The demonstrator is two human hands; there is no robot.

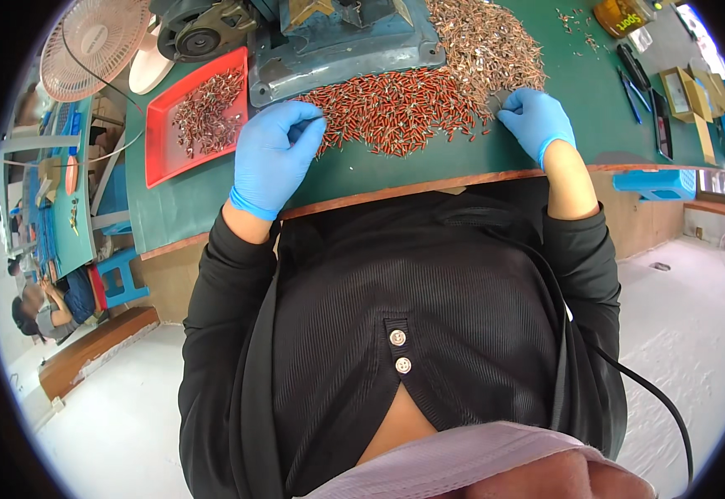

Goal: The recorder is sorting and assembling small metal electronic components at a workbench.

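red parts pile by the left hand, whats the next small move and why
Probably pinch a few pieces off the near edge of the red parts pile with the left hand and carry them to the red tray. Its fingertips already curl at the pile's edge, and the tray just beside it holds similar pieces. The right hand rests at the pile's other end.

Crowded far side, open strip along the near edge

A blue-grey machine base (341, 50) blocks the middle of the green tabletop (379, 170) toward its far edge, with a red tray (158, 158) just beside it on the left. A heap of small red parts (395, 104) and a metal-coloured heap (483, 41) fill the ground between the left hand (275, 154) and right hand (537, 116). Bare green runs along the near edge and the right end.
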